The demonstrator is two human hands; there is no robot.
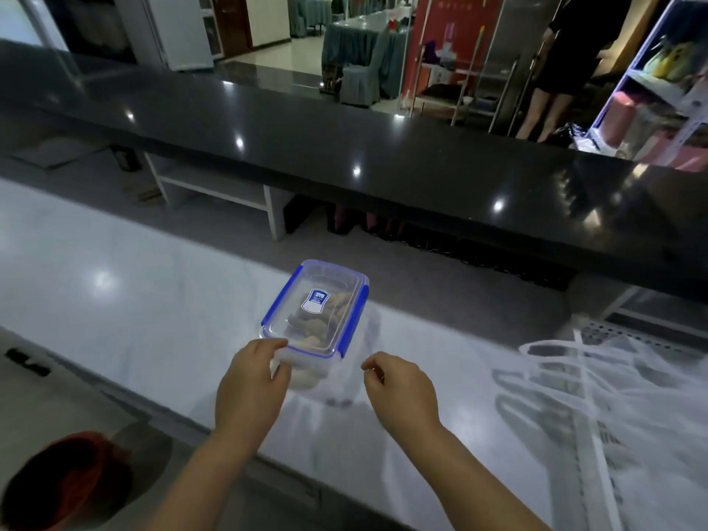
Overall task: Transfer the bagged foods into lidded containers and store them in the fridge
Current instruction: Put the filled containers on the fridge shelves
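Observation:
A clear rectangular container (312,356) with a blue-clipped lid (318,300) sits on the white marble counter (134,300), with pale brown food visible through the lid. My left hand (249,385) grips its near left corner, thumb on the lid edge. My right hand (398,389) hovers just right of the container, fingers loosely curled and holding nothing. A thin clear plastic bag (356,381) lies flattened under and beside the container.
A raised black glossy countertop (344,147) runs across behind the white counter. A white wire rack (597,377) stands at the right. A red basin (65,480) sits low at the left. A person (567,63) stands far back right near shelves.

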